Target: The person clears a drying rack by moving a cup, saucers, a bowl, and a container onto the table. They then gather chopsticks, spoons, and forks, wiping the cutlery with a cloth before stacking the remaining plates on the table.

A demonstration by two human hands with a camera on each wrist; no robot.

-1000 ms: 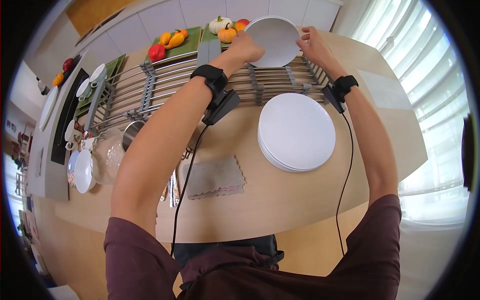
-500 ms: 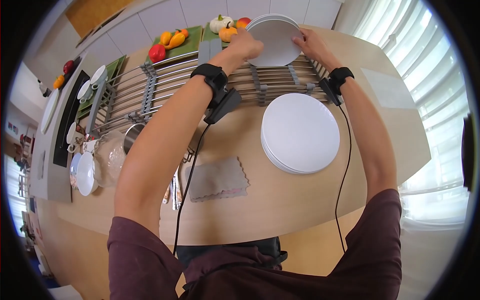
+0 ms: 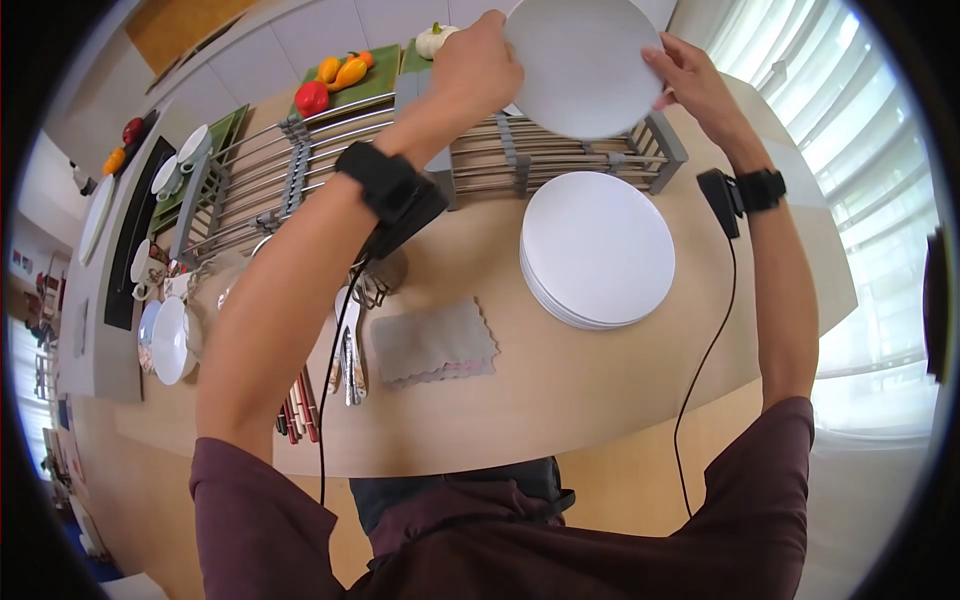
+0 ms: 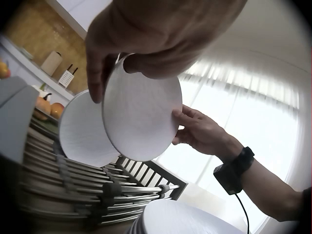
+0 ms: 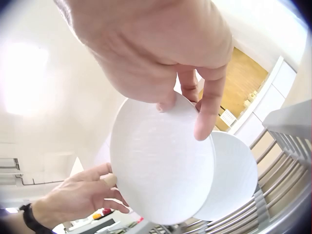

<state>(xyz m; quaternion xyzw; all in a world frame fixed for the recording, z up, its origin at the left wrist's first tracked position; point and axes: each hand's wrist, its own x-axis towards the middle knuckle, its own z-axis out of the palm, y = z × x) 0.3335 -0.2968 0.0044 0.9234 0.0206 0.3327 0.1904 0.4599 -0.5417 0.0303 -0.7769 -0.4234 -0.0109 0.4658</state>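
I hold a white plate in the air above the far end of the metal dish rack, tilted on edge. My left hand pinches its left rim, thumb in front, and my right hand grips the right rim. In the left wrist view the held plate is in front of a second white plate that stands upright in the rack. The right wrist view shows the same: held plate, standing plate behind it.
A stack of white plates lies on the wooden table just in front of the rack. A grey cloth and cutlery lie to the left. Peppers and a white pumpkin sit behind the rack; bowls at far left.
Both hands have lifted the plate up out of the rack's far slots into the air. A second plate stays standing in the rack.
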